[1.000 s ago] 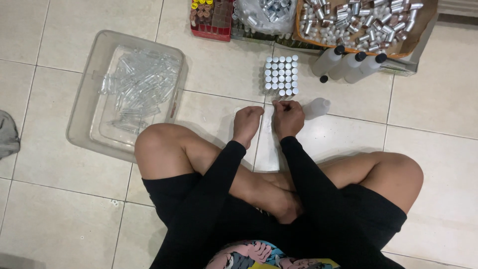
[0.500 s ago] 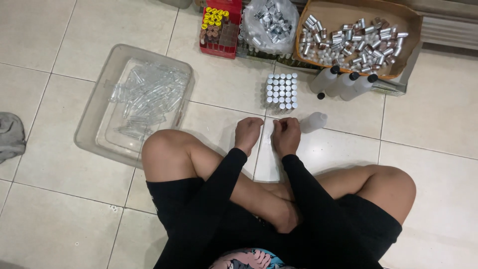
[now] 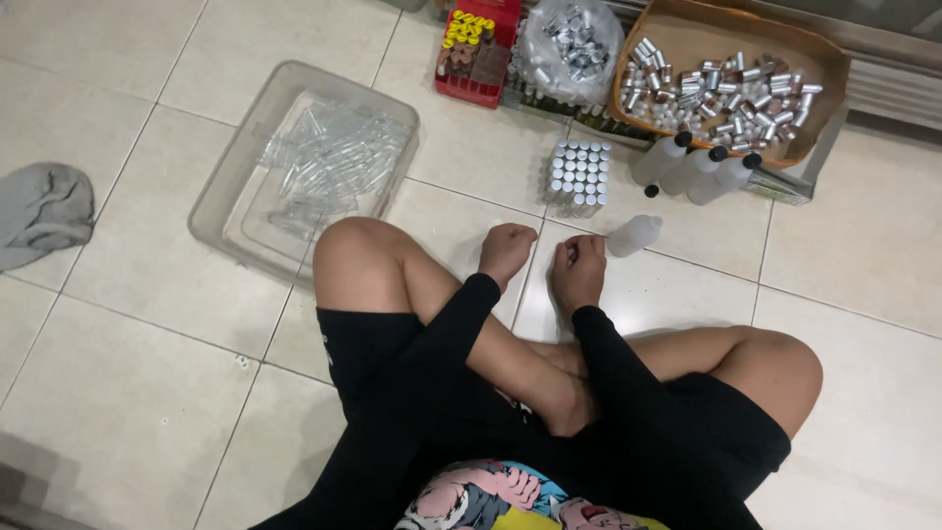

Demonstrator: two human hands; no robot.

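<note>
A person sits cross-legged on a floor (image 3: 137, 294) of large pale glossy tiles with thin dark grout lines, bare knees spread and black sleeves reaching forward. The left hand (image 3: 506, 252) is curled into a loose fist just above the tiles, and whether anything lies inside its fingers cannot be told. The right hand (image 3: 578, 271) is curled too, fingers drawn in close as if pinching something small; what it holds is too small to make out. Just beyond both hands stands a tight block of small capped vials (image 3: 579, 175), upright in rows, on the floor. Beside the right hand a frosted plastic bottle (image 3: 635, 236) lies on its side. Farther off, three black-capped bottles (image 3: 695, 167) lean against a cardboard box (image 3: 726, 39) full of silvery caps. Next to that sit a clear bag of metal pieces (image 3: 569, 44) and a red rack (image 3: 471, 54) with yellow-topped tubes. To the left, a clear plastic tub (image 3: 235, 186) holds empty clear tubes, and a grey cloth (image 3: 44, 211) lies crumpled well apart from everything.
</note>
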